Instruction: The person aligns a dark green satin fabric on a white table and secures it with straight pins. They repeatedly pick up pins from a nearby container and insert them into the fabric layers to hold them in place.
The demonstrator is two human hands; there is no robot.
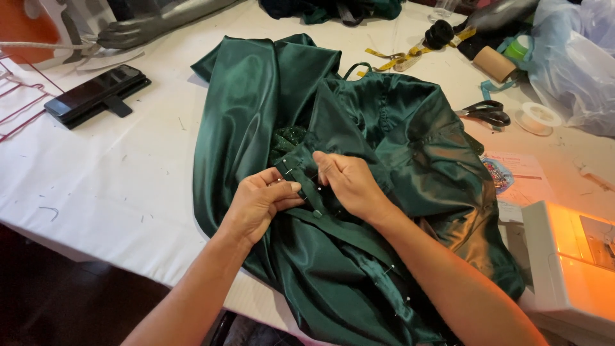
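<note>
Both hands close together — fingers pinched, forearms angled inward.

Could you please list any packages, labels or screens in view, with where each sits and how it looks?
Black rectangular phone with dark screen: table's left, in a folding case.
Printed paper sheet with colourful picture: right of the green satin garment.
Translucent plastic bag: top right, crumpled.

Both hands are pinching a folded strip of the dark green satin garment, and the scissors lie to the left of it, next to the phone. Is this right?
Not quite. In the head view both the left hand and the right hand pinch the strip of the green garment, but the scissors lie to its right; only the phone lies left.
</note>
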